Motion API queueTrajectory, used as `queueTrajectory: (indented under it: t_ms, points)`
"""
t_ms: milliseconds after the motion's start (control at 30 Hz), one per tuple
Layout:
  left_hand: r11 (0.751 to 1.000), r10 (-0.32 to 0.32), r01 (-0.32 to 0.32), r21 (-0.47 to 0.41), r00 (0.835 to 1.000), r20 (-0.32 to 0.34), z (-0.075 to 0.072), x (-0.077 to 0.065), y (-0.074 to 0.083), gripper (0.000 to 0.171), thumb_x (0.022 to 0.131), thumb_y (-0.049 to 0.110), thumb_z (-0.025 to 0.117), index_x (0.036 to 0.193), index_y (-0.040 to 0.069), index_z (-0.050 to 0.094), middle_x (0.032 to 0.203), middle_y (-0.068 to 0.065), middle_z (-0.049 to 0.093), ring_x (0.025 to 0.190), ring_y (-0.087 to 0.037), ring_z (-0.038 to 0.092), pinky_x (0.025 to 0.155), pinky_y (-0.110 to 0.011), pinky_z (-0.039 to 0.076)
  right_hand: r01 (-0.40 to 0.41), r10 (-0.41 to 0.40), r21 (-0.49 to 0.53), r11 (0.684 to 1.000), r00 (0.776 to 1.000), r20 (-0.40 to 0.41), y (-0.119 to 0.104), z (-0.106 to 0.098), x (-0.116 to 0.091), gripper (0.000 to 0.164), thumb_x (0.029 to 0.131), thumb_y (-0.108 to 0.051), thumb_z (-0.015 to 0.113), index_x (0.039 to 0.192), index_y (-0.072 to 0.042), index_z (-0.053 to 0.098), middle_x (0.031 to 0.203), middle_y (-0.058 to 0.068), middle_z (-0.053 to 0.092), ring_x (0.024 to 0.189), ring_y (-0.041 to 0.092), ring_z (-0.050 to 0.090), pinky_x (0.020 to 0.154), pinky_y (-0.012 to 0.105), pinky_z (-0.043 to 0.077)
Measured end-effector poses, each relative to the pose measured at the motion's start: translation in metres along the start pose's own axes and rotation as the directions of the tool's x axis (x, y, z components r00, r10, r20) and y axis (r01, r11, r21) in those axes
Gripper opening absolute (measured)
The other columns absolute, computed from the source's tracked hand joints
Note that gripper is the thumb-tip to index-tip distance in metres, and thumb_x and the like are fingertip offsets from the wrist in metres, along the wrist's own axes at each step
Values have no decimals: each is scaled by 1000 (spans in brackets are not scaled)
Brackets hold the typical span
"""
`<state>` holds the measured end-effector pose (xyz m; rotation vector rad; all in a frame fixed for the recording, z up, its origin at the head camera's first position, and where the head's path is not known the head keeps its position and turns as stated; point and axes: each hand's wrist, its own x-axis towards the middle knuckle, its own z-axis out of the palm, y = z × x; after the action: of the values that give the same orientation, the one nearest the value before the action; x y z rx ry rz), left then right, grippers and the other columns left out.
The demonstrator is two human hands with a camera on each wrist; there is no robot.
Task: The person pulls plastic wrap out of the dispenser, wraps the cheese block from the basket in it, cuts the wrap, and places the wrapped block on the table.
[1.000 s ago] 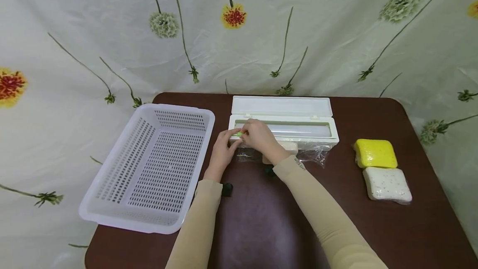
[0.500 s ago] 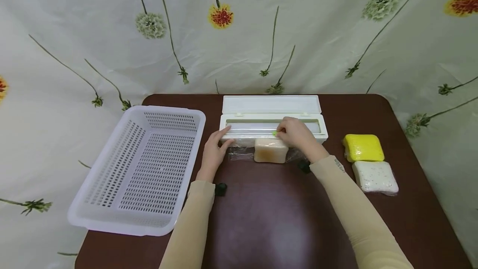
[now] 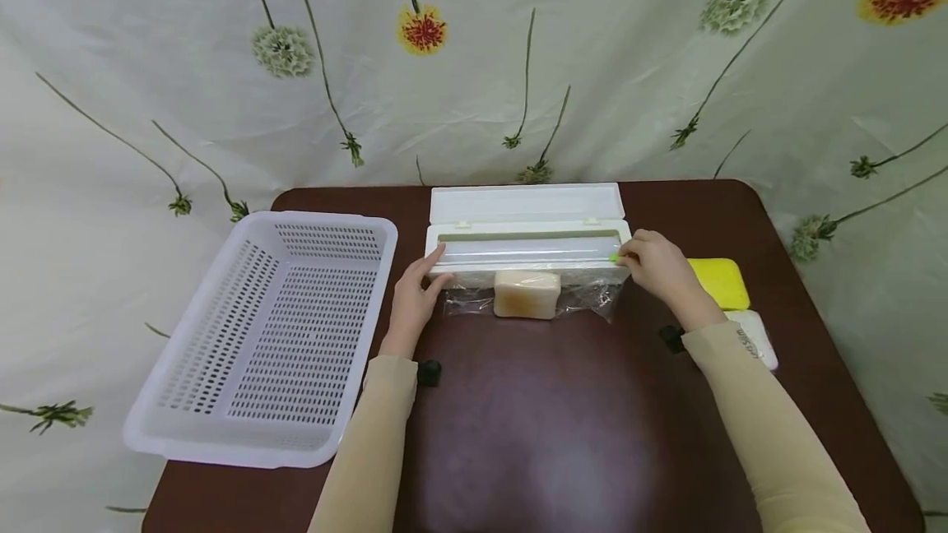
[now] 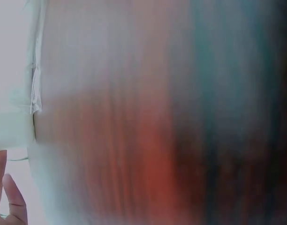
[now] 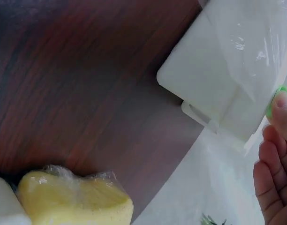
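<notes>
A white cling film dispenser (image 3: 511, 271) stands at the table's back with its lid (image 3: 526, 204) raised and a film roll (image 3: 529, 250) inside. My right hand (image 3: 661, 270) pinches the small green slide cutter (image 3: 614, 257) at the right end of the front rail. At the left end, my left hand (image 3: 413, 303) touches the dispenser with fairly straight fingers and thumb. A cream soap-like block (image 3: 527, 294) sits against the dispenser's front, with clear film (image 5: 249, 61) around it. The left wrist view is mostly blurred, with two fingertips (image 4: 14, 199) at its edge.
To the left stands a white perforated plastic basket (image 3: 296, 327), slightly past the table's edge. Right of the dispenser lie a yellow film-wrapped block (image 5: 75, 199) and a white block (image 3: 757, 334), partly hidden by the right arm. A flowered curtain (image 3: 474, 105) hangs behind.
My right hand has moved the green slide cutter from the left end of the rail to the right end. The left hand has stayed at the dispenser's left end. The camera view shifted slightly.
</notes>
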<state>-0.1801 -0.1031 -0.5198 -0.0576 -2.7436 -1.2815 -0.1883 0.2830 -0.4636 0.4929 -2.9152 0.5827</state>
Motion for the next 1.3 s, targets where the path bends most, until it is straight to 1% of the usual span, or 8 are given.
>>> queueTrajectory:
  t_ms: [200,433,567,700,833,1000,1133,1300]
  points:
    - [1000,3,-3,15,1000,18,-2,0,-2,55,92,29,66,145,32,50,145,-12,53,137,-32,46,112,-50,39,23,-23,-7,1000,999,-28,5,0,-5,12,86,-2,73,94,7,72,84,15,60,77,27,52,70,40,52]
    - [1000,3,-3,0,1000,1,-3,3,-2,56,91,29,67,145,33,50,145,-9,53,138,-30,46,112,-49,40,88,-91,-30,996,988,-126,15,-3,-11,7,85,3,72,91,7,70,84,16,63,79,30,56,72,43,54]
    - [1000,2,-2,7,1000,8,-4,5,0,56,93,29,66,146,33,48,147,-10,52,138,-31,45,112,-50,39,83,-84,-16,996,987,-136,16,-6,-10,8,85,3,72,92,7,71,85,17,63,78,30,57,72,44,54]
    - [1000,-5,4,24,1000,22,-4,4,0,56,94,30,64,147,33,46,149,-9,49,139,-31,43,112,-51,38,29,-28,8,1000,993,-114,13,-5,-12,10,87,1,70,95,7,71,88,17,62,79,30,57,73,45,54]
    - [1000,-9,8,25,998,61,-5,-1,2,58,96,27,64,150,30,43,150,-11,47,140,-33,43,111,-53,39,-85,92,67,994,989,-117,11,6,-22,14,89,-2,70,101,6,70,92,17,61,79,29,56,71,44,52]
    - [1000,-22,21,9,996,88,-4,-4,5,61,96,26,64,152,26,39,153,-14,43,139,-35,42,106,-55,42,-236,265,179,955,951,-160,7,19,-32,27,92,-9,68,116,4,65,99,18,60,83,30,56,73,43,51]
    - [998,-57,58,-12,994,94,-3,-8,8,66,96,28,65,154,23,34,154,-17,39,139,-38,41,105,-56,43,-299,357,256,919,908,-220,3,24,-38,33,95,-14,65,123,4,61,103,19,60,89,34,59,76,45,52]
    - [989,-129,131,-69,991,24,-3,-16,15,83,92,28,70,157,9,21,154,-24,35,139,-42,39,107,-58,40,-353,471,388,851,841,-266,-8,31,-42,35,98,-19,60,122,6,61,105,22,62,94,35,61,83,47,53]
